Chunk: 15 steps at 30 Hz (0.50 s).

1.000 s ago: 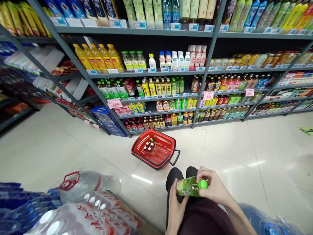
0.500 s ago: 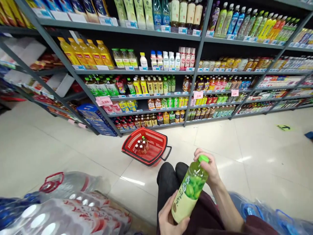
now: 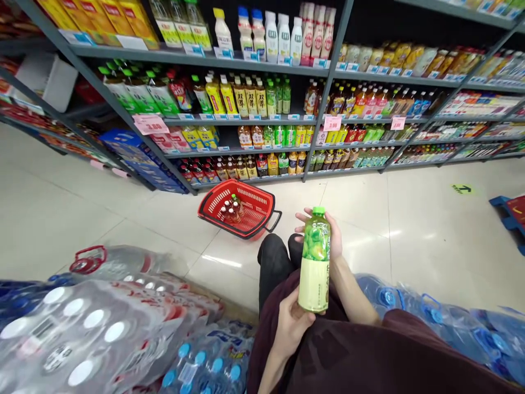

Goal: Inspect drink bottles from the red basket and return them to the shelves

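A plastic drink bottle (image 3: 315, 273) with a green cap and a pale green label showing green fruit is upright over my lap. My left hand (image 3: 290, 323) grips its base, with the thumb across the front. Around the upper part, my right hand (image 3: 335, 235) cradles the bottle from behind; its fingers stick out loosely spread on the left side, and the palm is partly hidden. Beyond my knees, a red shopping basket (image 3: 262, 202) with a black handle sits on the floor. Several small bottles (image 3: 232, 210) with dark drink lie inside it.
Shelves (image 3: 246, 61) of bottled drinks run across the front. Shrink-wrapped bottle packs (image 3: 82, 328) are stacked at left, beside blue-capped water bottles (image 3: 200, 366). Large blue water jugs (image 3: 435, 312) lie at right. A blue pallet (image 3: 506, 219) stands at the far right.
The bottle has turned, its label now facing differently, and it stands more upright. My right hand has moved from the cap to behind the bottle's upper part. The view has tilted down.
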Available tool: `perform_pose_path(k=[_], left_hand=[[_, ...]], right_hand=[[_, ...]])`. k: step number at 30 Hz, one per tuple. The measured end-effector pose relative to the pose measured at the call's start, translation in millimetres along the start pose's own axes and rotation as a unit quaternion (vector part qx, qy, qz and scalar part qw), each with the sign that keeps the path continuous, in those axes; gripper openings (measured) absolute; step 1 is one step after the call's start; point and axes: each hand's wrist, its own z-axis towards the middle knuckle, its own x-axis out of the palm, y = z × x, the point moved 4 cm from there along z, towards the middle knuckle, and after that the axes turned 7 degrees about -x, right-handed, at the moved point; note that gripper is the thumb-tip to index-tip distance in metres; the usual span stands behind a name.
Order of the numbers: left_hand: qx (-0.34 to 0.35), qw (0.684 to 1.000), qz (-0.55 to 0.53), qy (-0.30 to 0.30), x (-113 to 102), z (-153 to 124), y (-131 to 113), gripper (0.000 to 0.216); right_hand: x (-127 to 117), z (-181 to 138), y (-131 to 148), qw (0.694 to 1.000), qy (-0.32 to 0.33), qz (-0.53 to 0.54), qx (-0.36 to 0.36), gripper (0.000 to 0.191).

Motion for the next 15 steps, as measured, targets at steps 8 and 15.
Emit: perform_pose_path(k=[8, 15], left_hand=[[0.001, 1.000, -0.002, -0.019, 6.9, 1.1, -5.0, 0.087], [0.005, 0.996, 0.000, -0.094, 14.2, 2.6, -10.8, 0.093]], right_hand=[[-8.5, 1.3, 0.5, 0.999, -0.023, -0.022, -0.017, 0.039], [-12.4, 0.0, -4.6, 0.994, -0.074, -0.054, -0.054, 0.034]])
